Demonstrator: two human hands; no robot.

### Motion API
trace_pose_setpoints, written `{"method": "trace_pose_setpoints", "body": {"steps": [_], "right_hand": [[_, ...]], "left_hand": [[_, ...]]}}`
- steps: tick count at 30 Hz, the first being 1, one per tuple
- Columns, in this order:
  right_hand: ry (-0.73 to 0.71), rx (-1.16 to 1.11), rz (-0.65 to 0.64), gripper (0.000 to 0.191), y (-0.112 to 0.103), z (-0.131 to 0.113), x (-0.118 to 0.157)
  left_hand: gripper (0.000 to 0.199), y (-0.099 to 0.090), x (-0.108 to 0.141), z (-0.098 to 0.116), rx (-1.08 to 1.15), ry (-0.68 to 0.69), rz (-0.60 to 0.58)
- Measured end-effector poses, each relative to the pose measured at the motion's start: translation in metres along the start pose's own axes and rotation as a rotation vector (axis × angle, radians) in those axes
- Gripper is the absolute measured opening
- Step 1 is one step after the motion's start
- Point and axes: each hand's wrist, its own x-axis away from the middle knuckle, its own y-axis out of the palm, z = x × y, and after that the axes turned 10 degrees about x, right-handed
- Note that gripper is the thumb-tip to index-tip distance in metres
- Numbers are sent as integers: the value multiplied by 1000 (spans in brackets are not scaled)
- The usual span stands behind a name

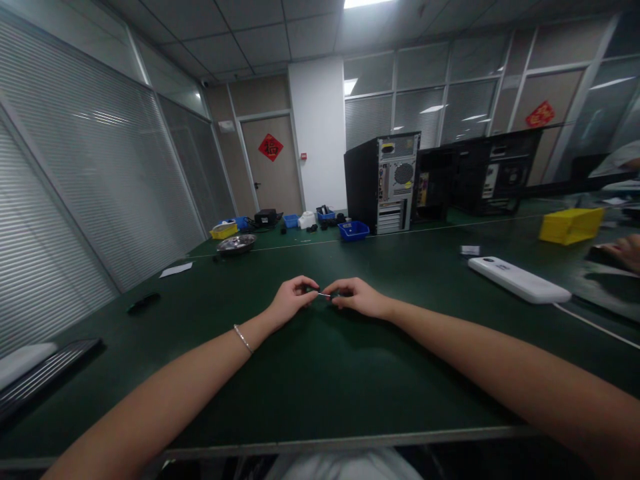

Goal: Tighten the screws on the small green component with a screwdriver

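My left hand (294,298) and my right hand (358,298) meet fingertip to fingertip just above the green tabletop. Between them runs a thin, light metal rod (325,295), lying about level. Its right end goes in between the pinched thumb and fingers of my right hand, where something dark shows. My left thumb and fingers pinch at the rod's other end, with a small dark bit at their tips. Fingers cover most of what is held, and its kind is too small to tell.
Across the green table (310,387) stand a computer tower (397,180), a blue bin (354,231), a metal dish (237,244) and a yellow bin (571,225). A white corded device (517,279) lies right, a keyboard (50,377) left. Another person's hand (627,253) is far right.
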Motion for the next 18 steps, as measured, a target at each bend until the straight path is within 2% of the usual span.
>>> {"method": "trace_pose_setpoints", "body": {"steps": [8, 18], "right_hand": [[8, 9, 42, 30, 3, 4, -2], [1, -30, 64, 28, 4, 5, -3]], "left_hand": [[31, 0, -2, 1, 86, -42, 50], [28, -1, -4, -2, 90, -6, 82]]}}
